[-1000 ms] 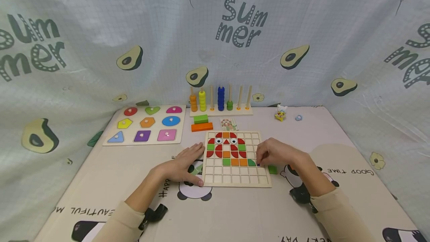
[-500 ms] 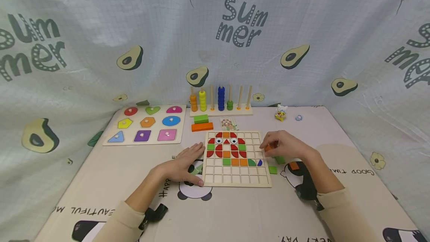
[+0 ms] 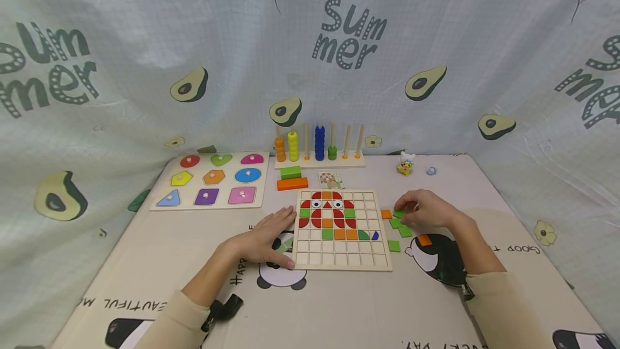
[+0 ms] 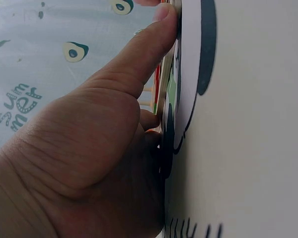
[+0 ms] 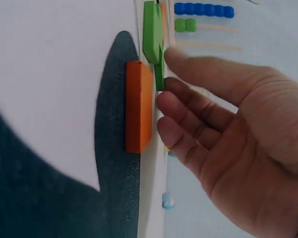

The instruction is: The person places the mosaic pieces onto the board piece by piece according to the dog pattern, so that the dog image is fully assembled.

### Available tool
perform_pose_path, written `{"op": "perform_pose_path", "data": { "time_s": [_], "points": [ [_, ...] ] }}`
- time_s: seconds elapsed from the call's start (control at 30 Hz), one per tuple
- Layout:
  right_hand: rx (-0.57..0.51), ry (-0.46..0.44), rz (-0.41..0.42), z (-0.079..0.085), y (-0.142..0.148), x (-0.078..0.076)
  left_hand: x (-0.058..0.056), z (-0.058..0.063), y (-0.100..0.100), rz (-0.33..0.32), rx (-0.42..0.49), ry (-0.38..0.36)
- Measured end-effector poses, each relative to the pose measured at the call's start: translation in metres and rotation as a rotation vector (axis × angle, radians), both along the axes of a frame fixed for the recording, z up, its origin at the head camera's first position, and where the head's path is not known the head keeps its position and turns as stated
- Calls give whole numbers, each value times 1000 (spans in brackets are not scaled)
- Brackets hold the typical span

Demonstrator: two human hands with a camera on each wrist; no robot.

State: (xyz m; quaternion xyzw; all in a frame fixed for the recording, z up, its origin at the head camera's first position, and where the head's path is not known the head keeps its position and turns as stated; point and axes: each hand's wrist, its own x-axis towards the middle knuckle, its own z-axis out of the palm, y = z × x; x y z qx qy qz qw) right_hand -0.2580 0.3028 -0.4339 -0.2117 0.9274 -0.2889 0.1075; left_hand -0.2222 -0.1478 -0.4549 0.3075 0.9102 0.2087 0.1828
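My left hand (image 3: 265,237) rests with fingers extended along the left edge of a wooden grid board (image 3: 334,260); in the left wrist view its thumb (image 4: 144,57) lies against the board's side. On the board, red, green and orange tiles form an owl-like pattern with two eye tiles. In its lower right part sit a dark green quarter-round tile (image 3: 363,235) and a blue tile (image 3: 375,236). Right of the board, my right hand (image 3: 428,209) is over several loose green tiles (image 3: 404,231). In the right wrist view its fingers are loosely bent, fingertips (image 5: 171,89) right at a green tile (image 5: 159,74).
Loose orange tiles (image 3: 424,239) and another green tile (image 3: 394,245) lie nearby. Behind the board are a pattern card (image 3: 331,180), orange (image 3: 292,183) and green blocks (image 3: 290,172), and a peg stacker (image 3: 319,162). A shape puzzle (image 3: 227,181) is at left, a small figurine (image 3: 405,163) back right.
My right hand has left the blue tile in the board's grid and moved right to the green tiles. An orange tile beside the board has come into view. The left hand stays put.
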Motion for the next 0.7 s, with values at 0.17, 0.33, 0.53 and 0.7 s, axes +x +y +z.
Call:
{"op": "perform_pose_path", "data": {
  "time_s": [0.17,0.33,0.53,0.7],
  "points": [
    [46,30,-28,-4,0,-1,0,0,0,1,-2,0],
    [49,34,-15,-4,0,-2,-1,-1,0,-3,-2,4],
    [47,38,-4,-5,1,-4,-1,-1,-1,-4,2,-2],
    [27,7,-35,-5,2,-6,-2,-1,0,0,-2,-10]
  ]
}}
